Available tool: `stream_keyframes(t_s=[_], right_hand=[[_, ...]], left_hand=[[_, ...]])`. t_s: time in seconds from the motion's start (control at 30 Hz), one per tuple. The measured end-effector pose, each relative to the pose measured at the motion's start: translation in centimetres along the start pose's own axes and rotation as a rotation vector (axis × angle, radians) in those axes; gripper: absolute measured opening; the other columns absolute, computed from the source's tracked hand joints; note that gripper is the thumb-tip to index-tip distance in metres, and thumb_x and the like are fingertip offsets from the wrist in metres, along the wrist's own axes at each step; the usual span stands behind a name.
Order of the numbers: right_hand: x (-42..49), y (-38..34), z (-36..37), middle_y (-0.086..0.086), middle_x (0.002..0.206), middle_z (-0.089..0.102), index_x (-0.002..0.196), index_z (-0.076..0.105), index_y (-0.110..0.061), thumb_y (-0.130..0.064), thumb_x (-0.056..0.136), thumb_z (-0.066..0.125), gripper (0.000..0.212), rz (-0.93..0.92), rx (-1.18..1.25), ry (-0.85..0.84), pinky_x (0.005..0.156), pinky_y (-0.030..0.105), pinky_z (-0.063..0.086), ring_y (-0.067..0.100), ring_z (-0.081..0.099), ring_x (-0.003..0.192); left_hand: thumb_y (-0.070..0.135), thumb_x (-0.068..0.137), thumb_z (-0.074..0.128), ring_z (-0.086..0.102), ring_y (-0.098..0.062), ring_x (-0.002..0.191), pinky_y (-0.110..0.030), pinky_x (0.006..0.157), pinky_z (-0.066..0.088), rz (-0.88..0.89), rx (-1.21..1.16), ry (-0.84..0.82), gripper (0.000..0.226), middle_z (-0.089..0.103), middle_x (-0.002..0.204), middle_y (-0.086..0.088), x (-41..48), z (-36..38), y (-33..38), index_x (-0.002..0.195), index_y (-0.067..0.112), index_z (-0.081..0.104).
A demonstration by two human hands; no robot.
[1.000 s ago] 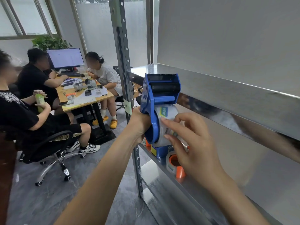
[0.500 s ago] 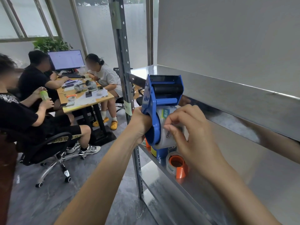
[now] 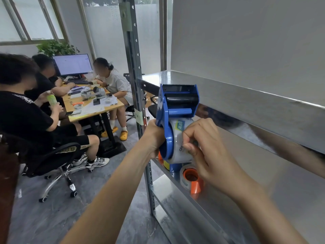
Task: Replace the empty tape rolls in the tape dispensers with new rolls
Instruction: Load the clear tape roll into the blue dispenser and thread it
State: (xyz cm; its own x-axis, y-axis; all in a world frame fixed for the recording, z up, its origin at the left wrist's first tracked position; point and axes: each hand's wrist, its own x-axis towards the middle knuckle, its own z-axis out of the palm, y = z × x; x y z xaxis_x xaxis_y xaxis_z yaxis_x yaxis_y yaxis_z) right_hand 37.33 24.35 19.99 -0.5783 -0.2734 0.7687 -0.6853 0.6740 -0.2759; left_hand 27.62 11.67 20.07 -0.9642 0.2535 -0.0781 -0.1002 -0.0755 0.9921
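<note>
A blue tape dispenser [image 3: 177, 110] is held upright in front of the metal shelf, its toothed blade on top. A clear tape roll [image 3: 177, 138] with a blue-green label sits on its hub. My left hand [image 3: 153, 136] grips the dispenser's handle from the left; the handle is hidden inside the fist. My right hand [image 3: 207, 148] has its fingers curled against the right face of the roll, fingertips pinching at the tape surface. Below it, an orange dispenser with a roll [image 3: 190, 178] stands on the lower shelf [image 3: 219, 206].
A steel shelf post [image 3: 135, 71] rises just left of the dispenser. The upper shelf edge [image 3: 255, 110] runs to the right behind my hands. Another blue dispenser part [image 3: 174, 167] stands on the lower shelf. Three people sit at a desk [image 3: 95, 106] on the left.
My right hand's fingers went from spread over the roll to curled and pinching at its surface. The dispenser stayed held in about the same place.
</note>
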Motion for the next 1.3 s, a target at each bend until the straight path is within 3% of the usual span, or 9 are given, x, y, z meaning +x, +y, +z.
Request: stream_keyframes(t_s=[0.2, 0.4, 0.57, 0.8, 0.9, 0.97, 1.07, 1.13, 1.3], right_hand=[[-0.6, -0.2, -0.5, 0.002, 0.089, 0.051, 0.083, 0.052, -0.010, -0.011, 0.093, 0.043, 0.014, -0.004, 0.038, 0.005, 0.081, 0.020, 0.032, 0.014, 0.042, 0.085], [-0.7, -0.5, -0.2, -0.003, 0.086, 0.052, 0.082, 0.052, -0.007, -0.009, 0.092, 0.043, 0.014, 0.031, 0.043, 0.100, 0.071, 0.027, 0.040, 0.019, 0.048, 0.080], [-0.3, -0.4, -0.3, -0.007, 0.083, 0.046, 0.082, 0.053, -0.008, 0.005, 0.086, 0.053, 0.013, 0.082, 0.074, 0.066, 0.070, 0.017, 0.035, 0.012, 0.045, 0.078], [0.0, -0.8, -1.2, -0.007, 0.085, 0.054, 0.089, 0.058, -0.014, -0.018, 0.088, 0.054, 0.006, 0.102, 0.165, 0.004, 0.072, 0.021, 0.041, 0.009, 0.050, 0.082], [-0.1, -0.6, -1.8, -0.012, 0.099, 0.055, 0.110, 0.055, -0.020, -0.029, 0.086, 0.062, 0.027, 0.059, 0.086, -0.065, 0.082, 0.014, 0.037, 0.007, 0.048, 0.093], [0.0, -0.3, -1.6, -0.009, 0.102, 0.058, 0.117, 0.059, -0.016, -0.017, 0.084, 0.067, 0.034, -0.005, -0.026, -0.023, 0.085, 0.015, 0.037, 0.012, 0.048, 0.094], [0.4, 0.1, -0.5, 0.007, 0.088, 0.064, 0.095, 0.072, -0.003, 0.000, 0.083, 0.069, 0.013, -0.089, -0.143, 0.167, 0.078, 0.025, 0.043, 0.023, 0.053, 0.083], [0.6, 0.3, 0.1, 0.011, 0.083, 0.063, 0.084, 0.071, 0.001, 0.001, 0.084, 0.068, 0.003, -0.114, -0.165, 0.216, 0.074, 0.028, 0.043, 0.026, 0.055, 0.078], [1.1, 0.8, 0.3, 0.016, 0.087, 0.060, 0.082, 0.067, 0.004, 0.004, 0.091, 0.057, 0.013, -0.109, -0.165, 0.272, 0.073, 0.034, 0.048, 0.026, 0.057, 0.082]], left_hand=[[0.019, 0.078, 0.055, 0.056, -0.024, 0.073, -0.036, 0.075, 0.045, -0.023, -0.049, -0.053, 0.009, 0.060, 0.076, -0.009, 0.0, 0.2, -0.3, 0.073, 0.012, 0.059], [0.011, 0.092, 0.043, 0.054, -0.022, 0.070, -0.032, 0.069, 0.045, -0.024, -0.062, -0.054, 0.027, 0.058, 0.073, -0.008, 0.3, 0.8, -0.3, 0.070, 0.013, 0.057], [0.017, 0.086, 0.052, 0.055, -0.022, 0.066, -0.031, 0.064, 0.044, -0.050, -0.058, -0.074, 0.018, 0.059, 0.068, -0.006, 0.2, 0.7, -0.4, 0.069, 0.013, 0.057], [0.017, 0.096, 0.040, 0.057, -0.024, 0.071, -0.033, 0.069, 0.047, -0.085, -0.034, -0.055, 0.028, 0.061, 0.077, -0.010, 0.6, -0.1, -0.3, 0.075, 0.011, 0.058], [0.016, 0.097, 0.035, 0.061, -0.031, 0.080, -0.041, 0.077, 0.050, -0.091, -0.040, -0.012, 0.029, 0.063, 0.084, -0.016, 0.9, -0.4, 0.0, 0.087, 0.007, 0.060], [0.018, 0.093, 0.038, 0.061, -0.033, 0.089, -0.044, 0.082, 0.051, -0.072, -0.032, -0.025, 0.025, 0.064, 0.091, -0.016, 1.1, -0.3, 0.2, 0.093, 0.009, 0.062], [0.018, 0.085, 0.044, 0.059, -0.028, 0.079, -0.038, 0.072, 0.048, -0.055, -0.027, -0.015, 0.019, 0.063, 0.083, -0.010, 1.0, 0.2, 0.3, 0.082, 0.011, 0.062], [0.013, 0.093, 0.039, 0.057, -0.024, 0.075, -0.035, 0.069, 0.046, -0.044, -0.039, -0.015, 0.025, 0.061, 0.080, -0.009, 1.1, 0.4, 0.2, 0.078, 0.012, 0.059], [0.012, 0.096, 0.039, 0.056, -0.014, 0.047, -0.030, 0.058, 0.042, -0.032, -0.082, -0.060, 0.057, 0.059, 0.047, 0.001, 1.2, 0.6, -0.7, 0.044, 0.015, 0.062]])
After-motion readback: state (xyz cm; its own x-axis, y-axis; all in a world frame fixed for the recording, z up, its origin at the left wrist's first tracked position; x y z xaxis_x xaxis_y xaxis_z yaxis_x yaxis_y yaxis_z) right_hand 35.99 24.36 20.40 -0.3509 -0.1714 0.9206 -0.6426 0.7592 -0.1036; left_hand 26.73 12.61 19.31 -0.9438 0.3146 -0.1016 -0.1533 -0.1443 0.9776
